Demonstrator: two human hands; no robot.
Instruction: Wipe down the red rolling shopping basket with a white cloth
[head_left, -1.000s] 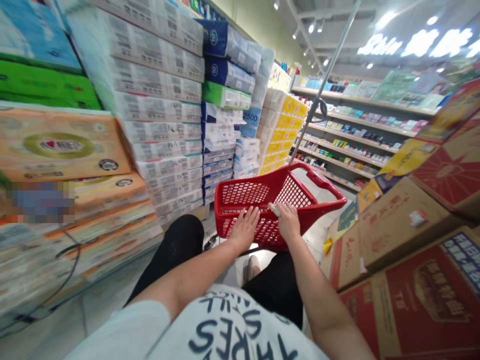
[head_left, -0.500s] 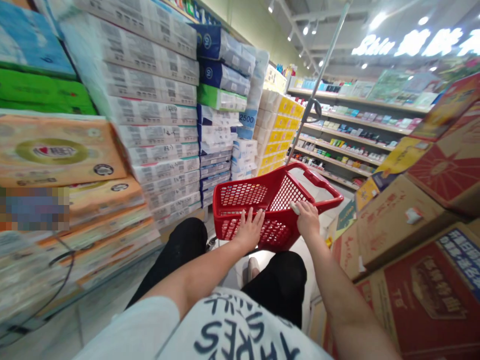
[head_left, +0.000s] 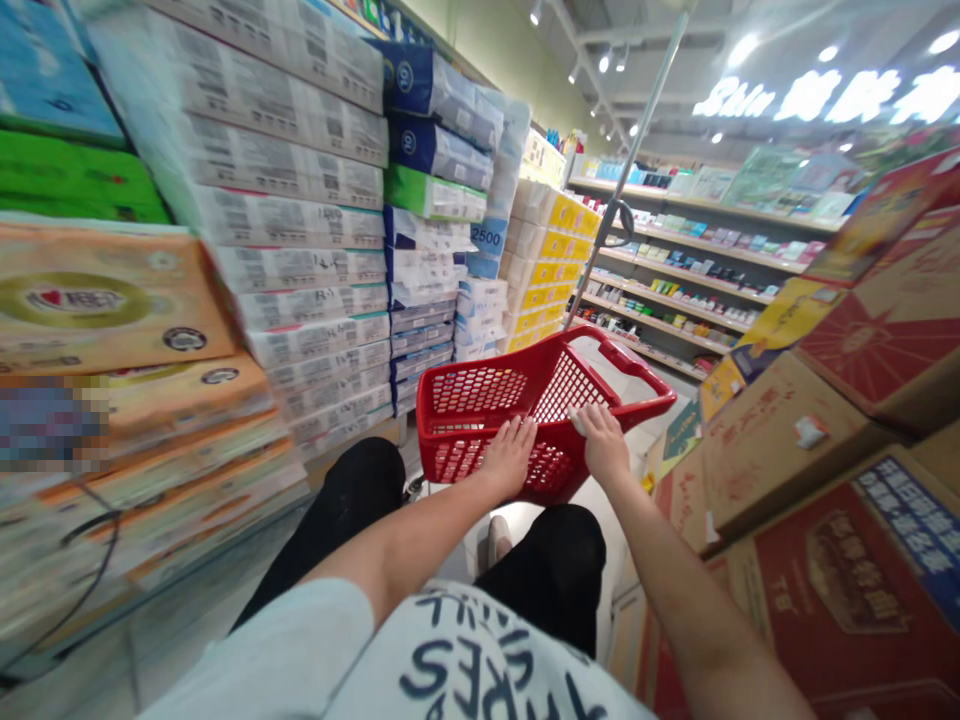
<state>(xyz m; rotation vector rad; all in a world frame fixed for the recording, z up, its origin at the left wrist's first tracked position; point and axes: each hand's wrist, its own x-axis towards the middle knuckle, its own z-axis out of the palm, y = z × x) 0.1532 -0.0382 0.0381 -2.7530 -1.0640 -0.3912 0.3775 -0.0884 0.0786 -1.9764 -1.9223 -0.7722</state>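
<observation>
A red plastic shopping trolley (head_left: 472, 392) with perforated sides stands in front of my knees. My left hand (head_left: 511, 452) rests on its near rim, palm down, fingers stretched out and slightly apart. To the right, my right hand (head_left: 603, 440) presses a small white cloth or wipe (head_left: 577, 420) against the same rim near the handle end. Only an edge of that white piece shows beyond the fingers. The trolley's red handle (head_left: 651, 378) lies beyond my right hand. The basket's floor is mostly hidden by its near wall.
Tall stacks of wrapped tissue packs (head_left: 300, 220) line the left, with orange packs (head_left: 112, 300) nearest. Cardboard cartons (head_left: 787, 440) are piled close on the right. A metal pole (head_left: 630, 160) rises behind the trolley, before stocked shelves (head_left: 697, 240).
My left hand has slid a little to the right along the rim, closer to my right hand. The whole scene has shifted slightly left in view.
</observation>
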